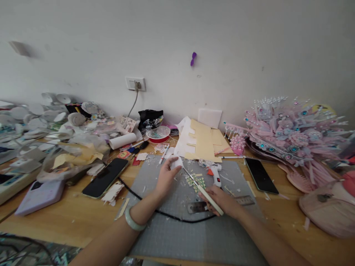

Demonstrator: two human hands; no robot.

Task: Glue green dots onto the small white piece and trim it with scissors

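My left hand, with a pale green bangle on the wrist, pinches a small piece of white paper above the grey cutting mat. My right hand grips a pale-handled utility knife. Its long, slim metal blade slants up and left, the tip at or close to the paper; contact is unclear. Beneath and between my hands lie several small green-and-cream pieces. A steel ruler passes under my right hand, partly hidden. Behind that hand rests a white glue gun.
Cream card sheets lie at the back. Phones lie left and right of the mat. A black cable crosses it. Pink beaded ornaments crowd the right; bags and white rolls fill the left.
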